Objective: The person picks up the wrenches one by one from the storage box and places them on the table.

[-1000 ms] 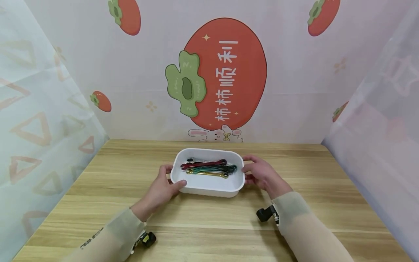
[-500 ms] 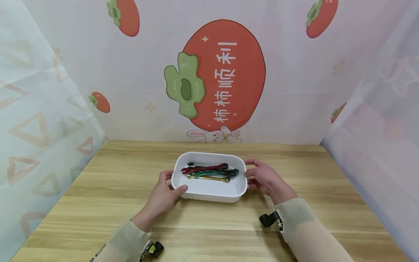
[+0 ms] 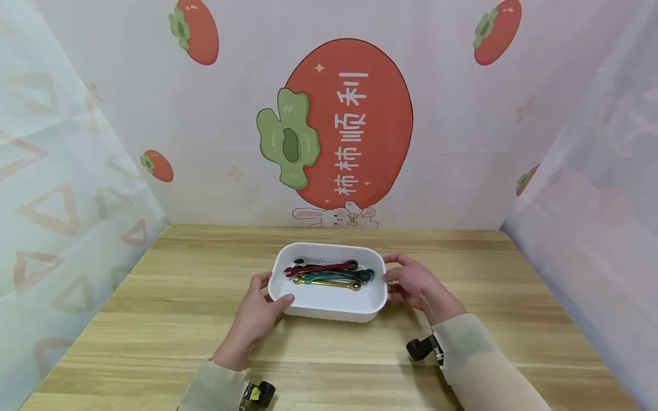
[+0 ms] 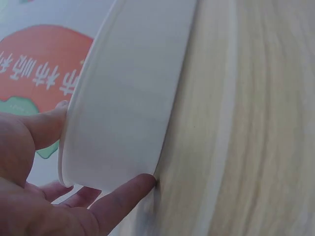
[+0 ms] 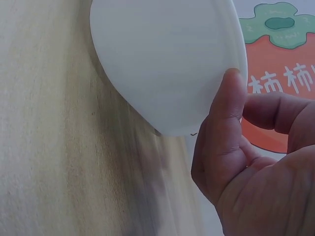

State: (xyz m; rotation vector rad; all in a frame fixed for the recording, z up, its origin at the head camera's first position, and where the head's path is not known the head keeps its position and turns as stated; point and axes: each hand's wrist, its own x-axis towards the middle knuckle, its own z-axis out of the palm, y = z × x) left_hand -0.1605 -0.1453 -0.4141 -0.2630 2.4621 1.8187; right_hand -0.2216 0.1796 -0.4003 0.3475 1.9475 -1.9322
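A white plastic box (image 3: pixel 329 314), rectangular with rounded corners, stands on the wooden table. Inside lies a loose pile of several coloured wrenches: a red wrench (image 3: pixel 321 268) on top, a gold wrench (image 3: pixel 331 283) nearest me, with green and silver ones partly covered. My left hand (image 3: pixel 259 311) grips the box's left end, thumb over the rim; in the left wrist view a finger reaches its bottom edge. My right hand (image 3: pixel 418 285) holds the right end with bent fingers; the right wrist view shows a fingertip against the wall just below the rim.
The wooden table (image 3: pixel 329 365) runs back to a printed backdrop (image 3: pixel 216 125) with persimmon drawings. Hanging sheets close in the left (image 3: pixel 77 171) and right (image 3: pixel 591 200) sides. A small black camera sits at each wrist.
The box has come slightly nearer to me and a little to the right, both hands moving with it. During the last half second it barely moves; the head view tilts slightly.
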